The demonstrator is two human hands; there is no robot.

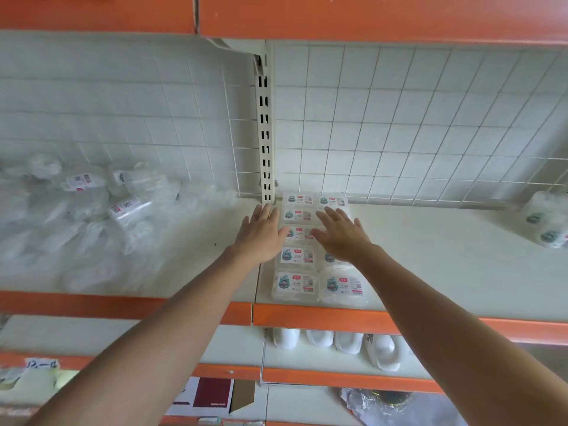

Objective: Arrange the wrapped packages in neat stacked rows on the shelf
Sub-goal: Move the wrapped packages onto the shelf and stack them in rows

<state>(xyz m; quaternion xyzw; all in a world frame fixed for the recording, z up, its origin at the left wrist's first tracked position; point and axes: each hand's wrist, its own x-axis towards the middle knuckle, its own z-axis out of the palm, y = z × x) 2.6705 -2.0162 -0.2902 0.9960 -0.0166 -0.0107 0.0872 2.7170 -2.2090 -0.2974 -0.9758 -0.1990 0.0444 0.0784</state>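
- Head view, centre of the frame: two rows of flat, clear-wrapped packages with white printed labels [310, 256] lie on the pale cream shelf board with an orange front edge [430, 256], running from the front lip back to the white wire-grid back panel [399, 118].
- The left hand [261, 235] is spread flat, fingers apart, along the left side of the left row — whether it touches the wrap I cannot tell.
- The right hand [341, 235] is likewise splayed, palm down over the right row, clamped on nothing.
- Left of the frame: a loose, blurred heap of clear plastic-wrapped packs [92, 216], well apart from the rows.
- Far right edge: a few more wrapped white packs [547, 222] piled up.
- Between the bays stands a cream slotted upright post [265, 133].
- Lower centre, on the shelf beneath: white rounded containers [335, 341] — side by side.
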